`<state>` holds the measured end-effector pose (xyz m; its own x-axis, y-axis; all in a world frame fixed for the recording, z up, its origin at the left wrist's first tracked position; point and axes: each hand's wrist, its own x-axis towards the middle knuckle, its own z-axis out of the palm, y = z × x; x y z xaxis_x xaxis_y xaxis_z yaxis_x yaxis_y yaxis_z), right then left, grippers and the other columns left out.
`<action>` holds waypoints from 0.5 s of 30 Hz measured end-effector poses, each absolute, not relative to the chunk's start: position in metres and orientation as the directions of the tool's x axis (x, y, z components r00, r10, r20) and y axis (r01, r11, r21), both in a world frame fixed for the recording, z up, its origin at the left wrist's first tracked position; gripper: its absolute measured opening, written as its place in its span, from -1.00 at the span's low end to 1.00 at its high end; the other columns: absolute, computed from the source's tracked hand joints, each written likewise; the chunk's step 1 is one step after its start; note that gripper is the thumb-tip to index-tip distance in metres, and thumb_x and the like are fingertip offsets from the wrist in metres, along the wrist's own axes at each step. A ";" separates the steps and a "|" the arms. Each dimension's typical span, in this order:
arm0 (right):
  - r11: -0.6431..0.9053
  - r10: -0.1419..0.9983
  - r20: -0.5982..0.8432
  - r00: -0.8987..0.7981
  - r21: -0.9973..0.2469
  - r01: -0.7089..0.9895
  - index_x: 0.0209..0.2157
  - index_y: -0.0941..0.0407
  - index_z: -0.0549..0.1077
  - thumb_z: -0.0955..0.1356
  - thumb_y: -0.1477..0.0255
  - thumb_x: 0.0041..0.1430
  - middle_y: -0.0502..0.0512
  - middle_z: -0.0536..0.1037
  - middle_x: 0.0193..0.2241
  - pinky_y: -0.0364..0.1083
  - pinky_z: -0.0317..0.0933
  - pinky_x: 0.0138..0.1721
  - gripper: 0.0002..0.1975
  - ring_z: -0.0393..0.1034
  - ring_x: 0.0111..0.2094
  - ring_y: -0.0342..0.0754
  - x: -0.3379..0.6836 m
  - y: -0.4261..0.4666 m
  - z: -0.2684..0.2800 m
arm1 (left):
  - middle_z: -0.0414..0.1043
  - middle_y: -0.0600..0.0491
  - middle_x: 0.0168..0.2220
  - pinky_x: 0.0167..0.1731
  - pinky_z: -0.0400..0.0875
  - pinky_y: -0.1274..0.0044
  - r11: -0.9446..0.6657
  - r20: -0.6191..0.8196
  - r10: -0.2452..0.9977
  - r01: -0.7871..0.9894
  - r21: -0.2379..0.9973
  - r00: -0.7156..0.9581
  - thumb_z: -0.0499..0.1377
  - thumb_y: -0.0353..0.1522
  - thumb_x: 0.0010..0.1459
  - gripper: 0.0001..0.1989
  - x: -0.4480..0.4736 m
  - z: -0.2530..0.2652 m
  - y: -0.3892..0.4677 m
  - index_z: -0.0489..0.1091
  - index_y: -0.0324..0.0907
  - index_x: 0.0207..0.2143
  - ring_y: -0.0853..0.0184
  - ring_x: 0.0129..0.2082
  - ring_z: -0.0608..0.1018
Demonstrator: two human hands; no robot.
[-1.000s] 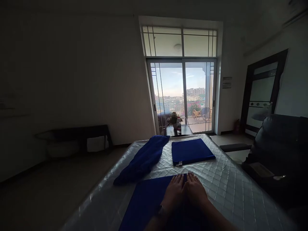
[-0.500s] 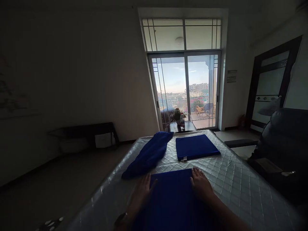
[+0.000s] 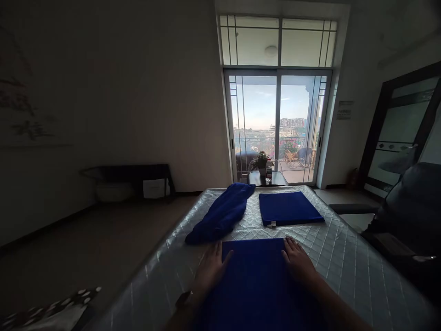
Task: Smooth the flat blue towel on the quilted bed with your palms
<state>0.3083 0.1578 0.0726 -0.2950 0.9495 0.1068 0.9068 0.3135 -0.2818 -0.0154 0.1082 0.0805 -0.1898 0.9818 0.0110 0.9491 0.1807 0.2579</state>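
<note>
A flat blue cloth [image 3: 255, 280] lies in front of me on the silvery quilted table cover [image 3: 344, 257]. My left hand [image 3: 211, 266] rests along its left edge near the far corner, fingers stretched out. On the opposite edge lies my right hand [image 3: 299, 259], also flat with its fingers extended. Beyond them, to the right, is a neatly folded blue cloth [image 3: 291, 208] with a small white tag on its near edge. A crumpled blue cloth [image 3: 223, 214] stretches slantwise beyond my left hand.
A small table [image 3: 280, 178] with a potted plant [image 3: 262, 161] and a bottle [image 3: 269, 170] stands past the far edge, before the sliding glass door [image 3: 257, 110]. A dark chair [image 3: 409, 207] is at the right. Polka-dot fabric [image 3: 69, 301] shows at lower left.
The view has shifted, so the scene sits further right in the picture. Both hands stay flat on the cloth's edges, and the other cloths have not moved.
</note>
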 end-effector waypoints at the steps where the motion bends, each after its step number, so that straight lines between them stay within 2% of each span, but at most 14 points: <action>1: 0.314 0.949 0.109 -0.295 -0.284 0.906 0.40 0.30 0.06 0.01 0.23 0.40 0.24 0.00 0.45 0.08 -0.25 0.44 -0.33 -0.22 0.46 0.04 0.309 0.158 0.072 | -0.15 -0.22 0.49 0.43 -0.10 0.23 0.181 0.010 0.982 0.949 0.260 -0.190 -0.32 0.17 0.28 -0.03 -0.016 0.080 0.108 -0.09 -0.42 0.43 0.05 0.49 -0.05; 7: 0.307 0.952 0.112 -0.286 -0.279 0.910 0.40 0.28 0.07 0.03 0.24 0.40 0.23 0.03 0.44 0.06 -0.24 0.44 -0.34 -0.21 0.46 0.03 0.307 0.159 0.072 | -0.14 -0.25 0.49 0.42 -0.09 0.26 0.176 0.046 0.980 0.951 0.254 -0.194 -0.31 0.14 0.30 -0.05 -0.014 0.081 0.104 -0.06 -0.44 0.42 0.06 0.48 -0.01; 15: 0.304 0.953 0.071 -0.296 -0.221 0.927 0.40 0.31 0.03 0.03 0.26 0.42 0.28 0.00 0.45 0.08 -0.22 0.42 -0.35 -0.23 0.47 0.05 0.304 0.157 0.078 | -0.09 -0.27 0.47 0.40 -0.02 0.21 0.158 0.066 0.982 0.958 0.240 -0.178 -0.30 0.12 0.32 -0.08 -0.015 0.083 0.100 -0.01 -0.43 0.41 0.02 0.47 0.04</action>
